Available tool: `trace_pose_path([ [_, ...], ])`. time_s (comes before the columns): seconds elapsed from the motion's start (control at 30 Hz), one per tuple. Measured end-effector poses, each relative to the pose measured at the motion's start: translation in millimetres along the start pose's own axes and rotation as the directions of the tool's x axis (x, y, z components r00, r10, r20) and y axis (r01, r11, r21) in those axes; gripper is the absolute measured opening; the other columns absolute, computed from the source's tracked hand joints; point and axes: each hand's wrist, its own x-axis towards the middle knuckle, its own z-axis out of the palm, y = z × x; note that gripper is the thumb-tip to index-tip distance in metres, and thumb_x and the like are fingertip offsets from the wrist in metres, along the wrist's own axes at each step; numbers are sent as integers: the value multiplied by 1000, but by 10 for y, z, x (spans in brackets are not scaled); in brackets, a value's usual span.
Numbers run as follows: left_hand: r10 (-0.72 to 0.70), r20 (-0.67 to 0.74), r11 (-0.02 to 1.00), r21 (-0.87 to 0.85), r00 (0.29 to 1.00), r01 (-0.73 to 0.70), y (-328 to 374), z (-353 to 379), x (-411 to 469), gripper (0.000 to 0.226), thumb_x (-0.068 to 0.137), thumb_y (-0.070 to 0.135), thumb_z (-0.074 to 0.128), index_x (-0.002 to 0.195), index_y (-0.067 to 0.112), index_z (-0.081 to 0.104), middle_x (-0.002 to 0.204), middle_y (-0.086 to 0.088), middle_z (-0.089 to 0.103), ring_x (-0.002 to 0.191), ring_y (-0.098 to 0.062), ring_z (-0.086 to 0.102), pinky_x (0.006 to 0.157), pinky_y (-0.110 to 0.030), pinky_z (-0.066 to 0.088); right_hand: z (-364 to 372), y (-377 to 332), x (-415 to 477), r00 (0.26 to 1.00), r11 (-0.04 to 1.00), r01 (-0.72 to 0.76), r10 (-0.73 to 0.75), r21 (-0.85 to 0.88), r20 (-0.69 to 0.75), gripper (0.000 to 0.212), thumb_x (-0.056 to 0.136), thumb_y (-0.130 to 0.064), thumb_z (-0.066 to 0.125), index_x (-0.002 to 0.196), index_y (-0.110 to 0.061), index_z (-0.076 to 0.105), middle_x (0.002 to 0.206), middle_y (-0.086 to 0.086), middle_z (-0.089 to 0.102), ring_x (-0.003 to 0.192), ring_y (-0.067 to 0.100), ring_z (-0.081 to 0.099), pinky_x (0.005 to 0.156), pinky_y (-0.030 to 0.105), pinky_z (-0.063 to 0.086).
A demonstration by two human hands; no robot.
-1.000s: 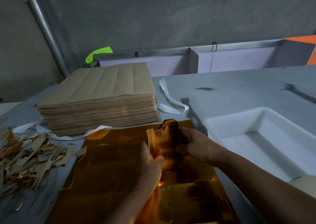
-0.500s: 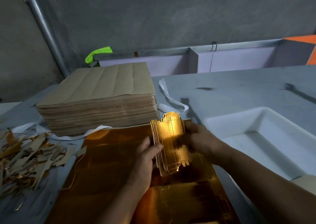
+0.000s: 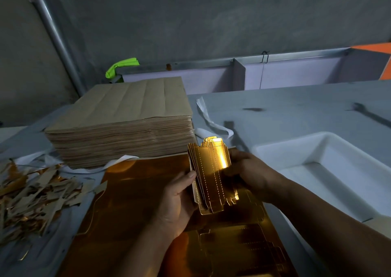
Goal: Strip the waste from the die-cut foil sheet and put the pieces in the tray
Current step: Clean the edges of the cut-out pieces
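Both hands grip the fanned stack of gold die-cut foil pieces above the gold foil sheet: left hand cupping, right hand pinching. Square the edges, then carry it flat to the white plastic tray.

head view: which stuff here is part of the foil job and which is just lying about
In the job: gold pieces, held by left hand and right hand; foil sheet; tray; scrap pile; brown stack, maybe more sheets.
Lying about: white strip; green cloth.

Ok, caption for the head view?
Left hand and right hand grip a stack of gold pieces over the foil sheet, white tray alongside.
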Motion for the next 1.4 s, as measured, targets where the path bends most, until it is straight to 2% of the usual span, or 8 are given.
trace_pose_path([
  [0.13,5,-2,1000,-26,1000,-5,-3,-3,2,39,77,33,66,111,15,71,115,-16,69,103,-29,67,85,-45,53,-12,-5,-17,1000,1000,5,-5,-6,15,35,92,7,51,112,-20,60,104,21,66,86,35,66,74,41,51],
  [0.3,137,-106,988,81,985,-129,-9,7,11,30,82,25,58,111,25,66,110,-8,71,95,-22,69,69,-36,54,-25,-15,-23,1000,1000,11,-11,-4,20,32,93,8,47,112,-15,57,78,9,62,53,12,63,49,24,48],
  [0.47,162,-93,986,60,982,-157,-4,-16,12,34,82,23,61,116,25,62,111,-8,70,97,-22,68,70,-35,55,-38,-37,-35,1000,998,19,-17,-66,23,31,95,6,47,118,-13,54,80,10,60,53,12,60,49,24,45],
  [0.6,191,-131,976,129,973,-174,16,-14,-5,32,86,15,59,118,18,55,106,-10,71,93,-28,67,75,-47,47,-27,-45,-36,1000,998,11,-11,-63,4,32,94,5,49,115,-19,56,89,9,64,59,11,66,53,25,49],
  [0.67,219,-192,964,193,957,-182,25,14,-10,22,92,6,53,112,15,54,104,-14,70,90,-33,60,75,-48,40,-18,-39,-26,1000,999,15,-15,-52,-1,33,94,3,51,117,-20,56,102,13,66,81,22,71,67,36,57],
  [0.8,289,-239,917,349,927,-196,32,80,-7,12,94,2,53,98,13,59,93,-12,67,74,-15,61,56,-22,45,-16,-31,-15,999,996,18,-21,-84,-36,33,92,2,54,115,-21,57,117,23,64,106,46,63,95,62,49],
  [1.2,325,-183,776,613,928,-151,2,99,4,28,94,-6,50,101,9,74,102,-3,71,95,-8,66,71,-8,48,39,39,27,997,991,10,-21,-136,-76,40,95,0,51,128,-23,55,110,7,68,102,25,67,94,50,54],
  [1.4,288,-182,803,580,940,-134,52,159,-27,28,93,-8,49,92,5,74,102,-10,66,97,-24,64,78,-27,51,49,42,13,997,985,19,-33,-173,-76,41,96,-4,51,131,-27,51,116,3,65,105,24,65,92,46,56],
])
